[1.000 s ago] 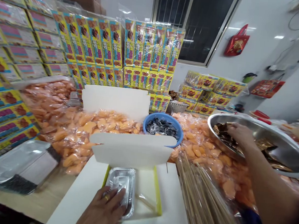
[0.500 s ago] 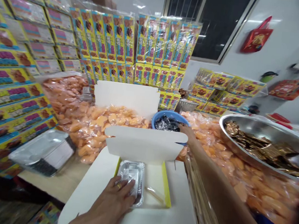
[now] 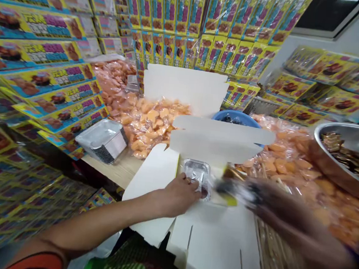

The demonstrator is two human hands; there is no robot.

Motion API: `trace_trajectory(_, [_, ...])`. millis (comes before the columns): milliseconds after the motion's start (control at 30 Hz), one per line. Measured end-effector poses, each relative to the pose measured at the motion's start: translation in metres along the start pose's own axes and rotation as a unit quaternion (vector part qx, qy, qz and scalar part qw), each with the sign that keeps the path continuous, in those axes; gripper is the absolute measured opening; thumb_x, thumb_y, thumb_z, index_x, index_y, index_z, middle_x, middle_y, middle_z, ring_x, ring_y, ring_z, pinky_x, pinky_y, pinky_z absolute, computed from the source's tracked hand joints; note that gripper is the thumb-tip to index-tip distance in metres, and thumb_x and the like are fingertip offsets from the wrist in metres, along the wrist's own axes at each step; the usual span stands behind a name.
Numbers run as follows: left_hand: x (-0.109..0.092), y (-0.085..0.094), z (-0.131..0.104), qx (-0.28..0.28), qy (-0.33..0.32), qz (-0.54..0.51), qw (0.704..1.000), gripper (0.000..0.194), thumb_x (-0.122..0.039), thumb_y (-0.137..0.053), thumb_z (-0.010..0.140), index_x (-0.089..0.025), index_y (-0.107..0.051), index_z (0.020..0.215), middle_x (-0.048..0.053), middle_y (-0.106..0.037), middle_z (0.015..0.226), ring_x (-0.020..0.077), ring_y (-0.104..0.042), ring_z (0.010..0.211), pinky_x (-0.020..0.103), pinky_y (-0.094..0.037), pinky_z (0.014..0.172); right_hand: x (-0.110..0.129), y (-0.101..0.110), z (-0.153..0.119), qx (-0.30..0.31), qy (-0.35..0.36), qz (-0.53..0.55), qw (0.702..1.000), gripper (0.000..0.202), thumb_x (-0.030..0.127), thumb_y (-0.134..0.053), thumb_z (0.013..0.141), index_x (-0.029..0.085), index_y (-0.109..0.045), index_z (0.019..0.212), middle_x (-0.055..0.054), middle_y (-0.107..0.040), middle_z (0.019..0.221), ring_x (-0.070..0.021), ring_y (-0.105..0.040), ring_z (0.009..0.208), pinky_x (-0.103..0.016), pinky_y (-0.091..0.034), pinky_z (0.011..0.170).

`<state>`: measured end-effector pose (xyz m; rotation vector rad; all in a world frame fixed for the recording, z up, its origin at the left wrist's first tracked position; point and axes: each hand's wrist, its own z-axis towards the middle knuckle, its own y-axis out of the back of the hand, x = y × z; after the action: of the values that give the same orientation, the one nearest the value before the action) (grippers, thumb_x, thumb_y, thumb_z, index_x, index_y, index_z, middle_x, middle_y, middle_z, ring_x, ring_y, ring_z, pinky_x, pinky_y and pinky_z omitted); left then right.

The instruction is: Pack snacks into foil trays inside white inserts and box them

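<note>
My left hand lies over the lower left of a foil tray inside an open white box; its fingers are bent onto the tray and its contents, which are partly hidden. Smeared by motion, my right hand is at the box's right side, holding a dark item in clear wrapping. Behind the raised lid stands a blue bowl with dark packets in it.
Orange packets spread behind the box and to its right. A stack of foil trays stands left. A metal bowl holds brown packets at the right. Yellow boxes rise at the left and back.
My right hand has come back from the blue bowl to the box, with a dark item in it. My left hand remains on the foil tray. The view has turned left and down.
</note>
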<state>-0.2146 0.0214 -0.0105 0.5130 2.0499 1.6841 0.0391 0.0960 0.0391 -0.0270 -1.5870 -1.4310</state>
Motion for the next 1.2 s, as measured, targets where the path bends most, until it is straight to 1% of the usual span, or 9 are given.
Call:
trace_trajectory(200, [-0.006, -0.002, -0.02, -0.075, 0.02, -0.004, 0.997, 0.024, -0.018, -0.056, 0.094, -0.01, -0.064, 0.114, 0.016, -0.067, 0.121, 0.0308, -0.061, 0.117, 0.045, -0.044, 0.104, 0.019, -0.062, 0.053, -0.044, 0.015, -0.091, 0.995, 0.031, 0.034, -0.054, 0.089, 0.019, -0.062, 0.114, -0.01, -0.071, 0.098, -0.0263, -0.068, 0.087, -0.04, -0.054, 0.078])
trace_trajectory(333, [0.003, 0.015, -0.042, -0.286, 0.13, -0.159, 0.936, 0.024, -0.03, -0.053, 0.099, -0.013, -0.059, 0.115, 0.014, -0.067, 0.112, 0.0266, -0.063, 0.109, 0.042, -0.051, 0.097, 0.029, -0.05, 0.045, -0.058, 0.092, -0.109, 0.988, 0.027, 0.03, -0.052, 0.094, 0.022, -0.057, 0.119, -0.012, -0.068, 0.117, -0.0264, -0.068, 0.104, -0.039, -0.054, 0.086])
trace_trajectory(433, [0.012, 0.042, -0.046, -0.394, 0.119, -0.2, 0.889, 0.058, -0.032, -0.066, 0.091, -0.012, -0.043, 0.141, 0.02, -0.053, 0.141, 0.0314, -0.049, 0.135, 0.048, -0.043, 0.111, 0.048, -0.037, 0.029, -0.052, 0.151, -0.131, 0.978, 0.03, 0.023, -0.051, 0.095, 0.025, -0.054, 0.125, -0.012, -0.064, 0.13, -0.0265, -0.064, 0.119, -0.04, -0.053, 0.096])
trace_trajectory(533, [0.014, 0.063, -0.037, -0.325, 0.032, -0.273, 0.905, 0.085, -0.034, -0.073, 0.085, -0.015, -0.028, 0.154, 0.018, -0.057, 0.141, 0.0311, -0.055, 0.131, 0.049, -0.045, 0.109, 0.067, -0.031, 0.021, -0.057, 0.182, -0.156, 0.969, 0.033, 0.022, -0.05, 0.096, 0.027, -0.052, 0.129, -0.011, -0.06, 0.138, -0.0268, -0.058, 0.13, -0.04, -0.052, 0.101])
trace_trajectory(667, [0.014, 0.066, -0.032, -0.248, 0.056, -0.384, 0.888, 0.054, -0.021, -0.055, 0.094, -0.016, -0.044, 0.146, 0.006, -0.073, 0.098, 0.0202, -0.069, 0.087, 0.037, -0.054, 0.083, 0.065, -0.012, 0.017, -0.097, 0.171, -0.218, 0.956, 0.028, 0.023, -0.047, 0.097, 0.025, -0.056, 0.123, -0.015, -0.059, 0.139, -0.0303, -0.062, 0.122, -0.044, -0.055, 0.093])
trace_trajectory(833, [0.034, 0.059, -0.047, -0.301, 0.143, -0.444, 0.832, 0.021, -0.02, -0.058, 0.092, -0.016, -0.065, 0.111, 0.007, -0.071, 0.099, 0.0179, -0.067, 0.086, 0.033, -0.056, 0.076, 0.047, 0.012, 0.006, -0.115, 0.146, -0.253, 0.95, 0.027, 0.031, -0.05, 0.095, 0.025, -0.058, 0.12, -0.016, -0.066, 0.125, -0.0339, -0.067, 0.105, -0.046, -0.055, 0.08])
trace_trajectory(1000, [0.047, 0.052, -0.06, -0.362, 0.201, -0.563, 0.715, 0.022, -0.026, -0.049, 0.096, -0.017, -0.056, 0.116, 0.004, -0.06, 0.087, 0.0144, -0.061, 0.072, 0.019, -0.045, 0.047, 0.052, -0.054, 0.016, 0.048, 0.102, -0.165, 0.98, 0.032, 0.014, -0.045, 0.09, 0.02, -0.059, 0.119, -0.017, -0.065, 0.126, -0.0291, -0.066, 0.11, -0.045, -0.056, 0.091])
trace_trajectory(1100, [0.047, 0.042, -0.069, -0.382, 0.229, -0.566, 0.694, 0.029, -0.02, -0.055, 0.09, -0.018, -0.055, 0.119, 0.003, -0.058, 0.092, 0.0149, -0.06, 0.08, 0.021, -0.051, 0.054, 0.046, -0.089, 0.025, 0.041, 0.057, -0.157, 0.985, 0.06, 0.01, -0.047, 0.085, 0.014, -0.046, 0.144, -0.023, -0.05, 0.15, -0.036, -0.059, 0.128, -0.053, -0.054, 0.097])
trace_trajectory(1200, [0.044, 0.035, -0.078, -0.397, 0.227, -0.56, 0.691, 0.044, -0.015, -0.061, 0.083, -0.021, -0.054, 0.126, 0.004, -0.059, 0.103, 0.0154, -0.058, 0.088, 0.028, -0.056, 0.071, 0.038, -0.085, 0.024, 0.01, 0.037, -0.088, 0.995, 0.058, 0.02, -0.046, 0.093, 0.019, -0.042, 0.15, -0.018, -0.059, 0.144, -0.0328, -0.063, 0.125, -0.05, -0.055, 0.098])
